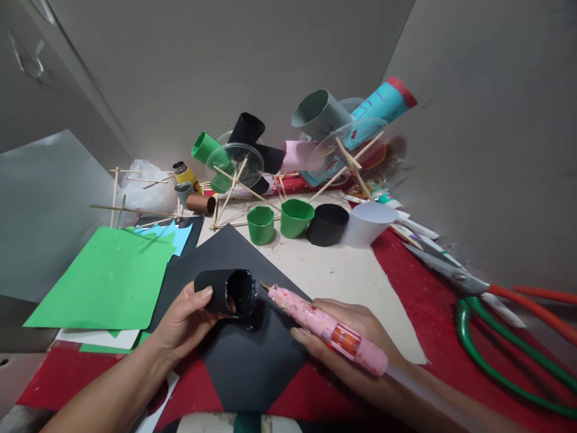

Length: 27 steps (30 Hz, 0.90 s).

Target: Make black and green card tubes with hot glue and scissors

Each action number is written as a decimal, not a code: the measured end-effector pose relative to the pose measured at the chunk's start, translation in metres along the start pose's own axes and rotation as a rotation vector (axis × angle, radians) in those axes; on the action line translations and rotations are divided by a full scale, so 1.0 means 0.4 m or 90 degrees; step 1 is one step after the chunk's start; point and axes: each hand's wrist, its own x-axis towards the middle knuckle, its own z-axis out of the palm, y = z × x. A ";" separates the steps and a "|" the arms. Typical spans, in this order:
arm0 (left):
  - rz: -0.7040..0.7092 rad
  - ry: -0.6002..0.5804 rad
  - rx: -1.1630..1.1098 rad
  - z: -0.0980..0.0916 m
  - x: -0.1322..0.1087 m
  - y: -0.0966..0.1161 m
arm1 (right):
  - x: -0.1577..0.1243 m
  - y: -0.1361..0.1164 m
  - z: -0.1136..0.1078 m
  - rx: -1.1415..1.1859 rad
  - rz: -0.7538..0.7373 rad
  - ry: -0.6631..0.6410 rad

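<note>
- Head view: the left hand (pixel 184 319) is gripping a black paper tube (pixel 220 288), thumb on top and fingers curled underneath. It is holding the tube on its side just above a black sheet (pixel 252 361), open mouth facing right.
- The right hand (pixel 356 325) is wrapping its fingers along a pink glue gun (pixel 327 328) and aiming the metal nozzle (pixel 265 287) at the tube's rim. The tip is sitting just beside the rim; I cannot tell whether it is touching.
- The inside of the tube's mouth is looking glossy, possibly with wet glue. The left fingertips are lying close to that rim, so a slip of the nozzle could be bringing heat or glue onto them.
- The tube is thin paper. A harder squeeze could be crushing it out of round, and a slack hold could be letting it roll away from the tip.
- Any drip would probably be landing on the black sheet below, marking it or sticking the tube down.
- Behind, a small green cup (pixel 261 225), a larger green cup (pixel 296 218), a black cup (pixel 327 224) and a white cup (pixel 367 224) are standing in a row. Stick wheels (pixel 238 159) carrying paper tubes are leaning near the wall.
- A green sheet (pixel 108 279) is lying at the left. Scissors (pixel 496 319) are lying at the right on the red cover (pixel 428 300), well apart from both hands.
</note>
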 end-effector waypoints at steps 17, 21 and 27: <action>0.010 0.015 0.012 0.000 0.004 0.004 | -0.005 0.003 0.002 -0.011 -0.029 0.014; 0.019 0.021 0.011 0.000 0.005 0.006 | -0.006 0.006 0.005 -0.011 -0.031 0.012; 0.024 0.023 0.002 -0.002 0.007 0.006 | -0.011 0.012 0.011 -0.024 -0.024 0.010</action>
